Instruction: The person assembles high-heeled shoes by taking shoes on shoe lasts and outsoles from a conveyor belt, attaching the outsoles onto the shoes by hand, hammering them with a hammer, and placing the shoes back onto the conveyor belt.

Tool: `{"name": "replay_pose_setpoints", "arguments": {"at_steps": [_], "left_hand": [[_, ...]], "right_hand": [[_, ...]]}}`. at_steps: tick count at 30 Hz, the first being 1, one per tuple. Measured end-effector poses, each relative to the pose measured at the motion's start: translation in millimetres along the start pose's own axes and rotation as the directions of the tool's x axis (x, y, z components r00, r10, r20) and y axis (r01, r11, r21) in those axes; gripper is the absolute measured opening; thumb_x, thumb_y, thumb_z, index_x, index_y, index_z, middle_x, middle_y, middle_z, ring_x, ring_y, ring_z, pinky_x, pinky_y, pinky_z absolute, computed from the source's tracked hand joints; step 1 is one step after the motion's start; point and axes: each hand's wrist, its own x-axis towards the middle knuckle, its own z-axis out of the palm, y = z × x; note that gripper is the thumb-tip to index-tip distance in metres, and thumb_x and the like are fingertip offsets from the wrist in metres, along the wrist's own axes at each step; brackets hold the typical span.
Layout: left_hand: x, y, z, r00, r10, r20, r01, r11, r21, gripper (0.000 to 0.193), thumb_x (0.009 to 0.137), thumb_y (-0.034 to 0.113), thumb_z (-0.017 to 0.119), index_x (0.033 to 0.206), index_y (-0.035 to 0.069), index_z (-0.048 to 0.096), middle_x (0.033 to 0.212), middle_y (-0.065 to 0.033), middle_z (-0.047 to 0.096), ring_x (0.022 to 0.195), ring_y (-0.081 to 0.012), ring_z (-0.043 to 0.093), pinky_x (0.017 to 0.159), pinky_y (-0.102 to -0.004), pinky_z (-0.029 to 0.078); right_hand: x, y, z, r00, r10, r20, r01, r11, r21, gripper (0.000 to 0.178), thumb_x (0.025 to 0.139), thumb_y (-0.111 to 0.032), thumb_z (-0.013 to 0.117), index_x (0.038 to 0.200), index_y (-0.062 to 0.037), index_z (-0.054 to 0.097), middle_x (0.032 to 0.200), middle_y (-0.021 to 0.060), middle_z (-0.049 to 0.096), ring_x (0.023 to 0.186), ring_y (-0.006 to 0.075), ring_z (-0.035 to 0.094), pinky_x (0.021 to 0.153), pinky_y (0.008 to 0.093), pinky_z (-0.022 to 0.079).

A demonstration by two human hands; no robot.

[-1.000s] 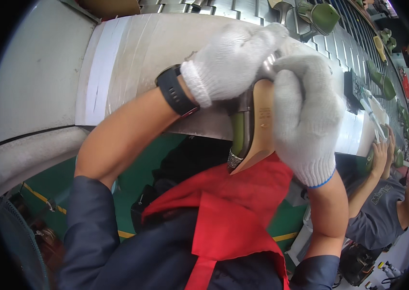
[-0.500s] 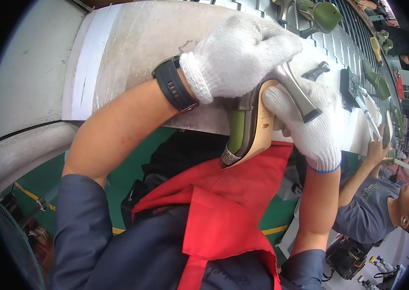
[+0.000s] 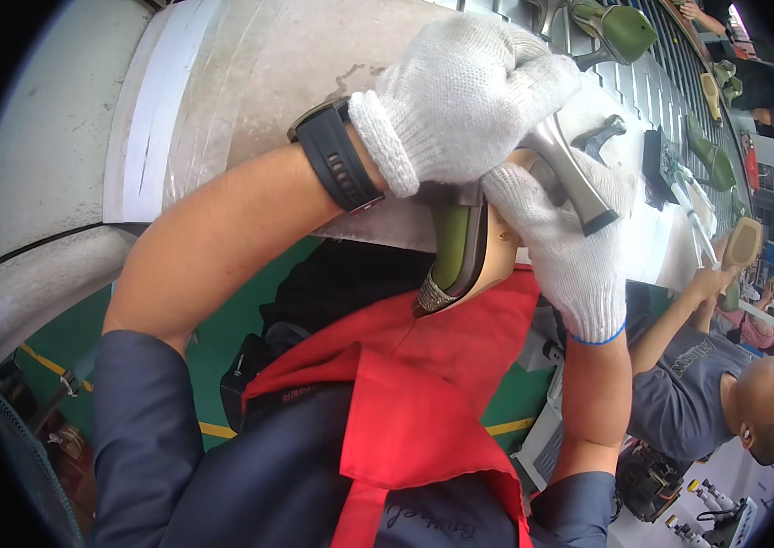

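Shoe (image 3: 471, 247) held toe toward apron (image 3: 478, 338), right hand (image 3: 562, 242) gripping its sole (image 3: 498, 256), left hand (image 3: 478, 100) clamped over its back end; smooth sole could slip in knit gloves (image 3: 597, 306), maybe dropping past tabletop (image 3: 300, 68) edge

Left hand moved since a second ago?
Yes: the left hand has shifted slightly right, farther from the white strip on the bench.

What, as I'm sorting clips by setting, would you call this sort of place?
Probably a shoe factory: the left hand and right hand hold a green high-heeled shoe, other green shoes line a slatted conveyor, and a co-worker holds a tan-soled shoe.
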Motion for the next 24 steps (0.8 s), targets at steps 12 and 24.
{"name": "replay_pose_setpoints", "arguments": {"at_steps": [12,24], "left_hand": [[4.5,-22.8,-4.0,0.977,-0.194,0.089,0.184,0.977,0.103,0.035,0.114,0.027,0.061,0.123,-0.004,0.076,0.11,-0.0083,0.08,0.101,-0.0127,0.071,0.092,-0.0303,0.058],[-92.4,40.0,-65.9,0.949,-0.286,-0.13,0.314,0.867,0.387,0.085,0.072,0.031,0.101,0.139,-0.001,0.058,0.125,-0.0161,0.066,0.117,-0.0267,0.067,0.106,-0.0406,0.054]], "right_hand": [[18.9,22.9,-3.4,0.974,-0.224,0.018,0.217,0.917,-0.335,0.034,0.092,-0.029,0.089,0.107,0.0009,0.082,0.103,0.0108,0.083,0.081,0.0159,0.075,0.074,0.0341,0.06],[20.9,-22.6,-12.0,0.97,-0.06,0.234,0.011,0.979,0.203,0.035,0.094,-0.027,0.082,0.117,0.0,0.079,0.093,0.0122,0.079,0.089,0.0162,0.073,0.084,0.0352,0.059]]}}
